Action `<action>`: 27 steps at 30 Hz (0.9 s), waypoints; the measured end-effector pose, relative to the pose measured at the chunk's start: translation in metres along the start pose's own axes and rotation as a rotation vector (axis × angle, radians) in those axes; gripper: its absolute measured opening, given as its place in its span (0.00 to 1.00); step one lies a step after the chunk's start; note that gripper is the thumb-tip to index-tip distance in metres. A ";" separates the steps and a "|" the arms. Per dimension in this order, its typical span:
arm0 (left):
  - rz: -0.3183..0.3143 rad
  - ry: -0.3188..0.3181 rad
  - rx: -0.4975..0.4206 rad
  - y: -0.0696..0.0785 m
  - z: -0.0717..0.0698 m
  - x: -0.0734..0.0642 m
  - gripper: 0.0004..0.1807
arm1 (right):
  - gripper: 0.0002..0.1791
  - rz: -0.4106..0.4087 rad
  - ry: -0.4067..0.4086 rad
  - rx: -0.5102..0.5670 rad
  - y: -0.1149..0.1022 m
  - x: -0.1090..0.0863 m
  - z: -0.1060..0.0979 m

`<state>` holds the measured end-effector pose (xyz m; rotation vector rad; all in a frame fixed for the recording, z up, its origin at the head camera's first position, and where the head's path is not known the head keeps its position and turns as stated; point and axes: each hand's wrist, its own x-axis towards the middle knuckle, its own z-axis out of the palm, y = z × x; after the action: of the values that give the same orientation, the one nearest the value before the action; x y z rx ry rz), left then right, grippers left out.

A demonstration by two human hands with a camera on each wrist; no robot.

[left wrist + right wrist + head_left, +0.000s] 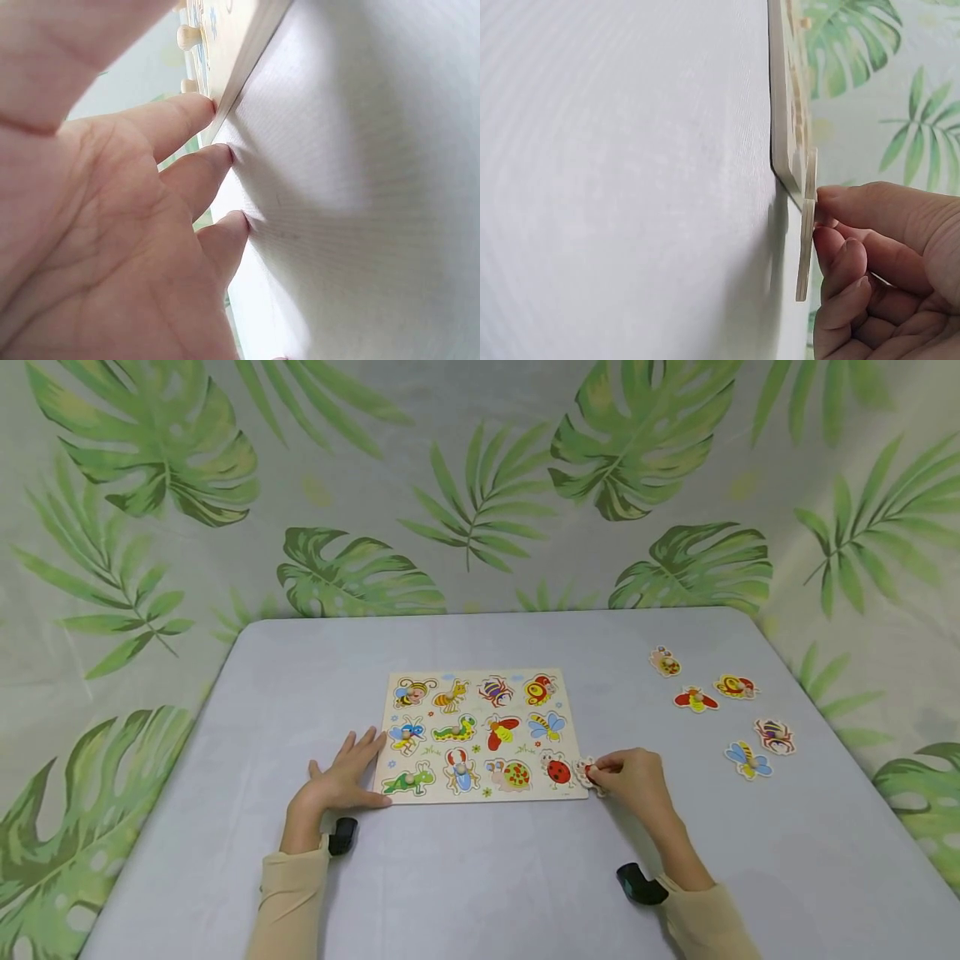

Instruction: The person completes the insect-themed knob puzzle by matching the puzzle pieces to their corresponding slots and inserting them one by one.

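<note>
Right grip point(633, 777), pinched on probable ladybug piece point(582, 772)

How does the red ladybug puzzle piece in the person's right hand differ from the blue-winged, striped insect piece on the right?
The red ladybug piece is pinched in the right hand at the lower right corner of the pale wooden board; the blue-winged striped piece lies on the white table.
The ladybug piece is partly covered; the blue-winged piece shows whole, with its knob.
Both are flat and match pictures on the board.
</note>
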<state>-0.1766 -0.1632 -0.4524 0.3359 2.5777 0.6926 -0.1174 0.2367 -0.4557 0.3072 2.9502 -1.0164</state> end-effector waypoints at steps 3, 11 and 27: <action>0.002 0.002 0.001 0.000 0.000 0.000 0.57 | 0.09 -0.012 0.006 0.008 -0.004 0.001 0.002; 0.002 0.002 0.001 -0.002 0.001 0.002 0.57 | 0.07 -0.044 0.014 0.021 -0.012 0.003 0.009; 0.006 0.002 0.006 -0.002 0.001 0.001 0.56 | 0.06 -0.064 -0.001 0.043 -0.023 0.008 0.023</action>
<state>-0.1776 -0.1640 -0.4545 0.3444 2.5824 0.6879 -0.1313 0.2063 -0.4602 0.2140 2.9590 -1.0875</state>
